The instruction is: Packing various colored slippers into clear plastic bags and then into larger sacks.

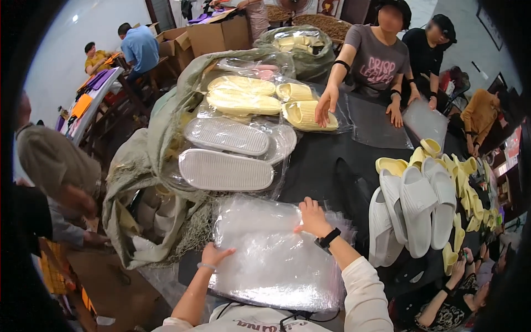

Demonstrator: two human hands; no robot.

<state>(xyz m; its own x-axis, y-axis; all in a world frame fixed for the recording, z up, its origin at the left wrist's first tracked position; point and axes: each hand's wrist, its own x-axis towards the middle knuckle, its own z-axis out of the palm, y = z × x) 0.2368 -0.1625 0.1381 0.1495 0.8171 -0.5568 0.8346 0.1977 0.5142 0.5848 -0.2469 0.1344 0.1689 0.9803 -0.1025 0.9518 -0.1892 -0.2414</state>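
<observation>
A stack of clear plastic bags point(260, 260) lies on the black table right in front of me. At its left edge rests my left hand point(214, 257), the thumb stretched away from the other fingers over the plastic. My right hand point(313, 219), with a black band on the wrist, lies on the stack's upper right part, fingers apart. Beyond the stack, bagged white slippers point(227, 169) show their ribbed soles, and bagged yellow slippers point(243, 95) lie farther back. Several unbagged light grey slippers point(418, 199) stand bunched on the right.
Green woven sacks point(133, 171) bulge at the left. Across the table, a co-worker point(381, 55) reaches a hand over the yellow slippers, beside more flat bags point(379, 122). Yellow slippers point(470, 188) line the right side. Cardboard boxes point(218, 39) stand behind.
</observation>
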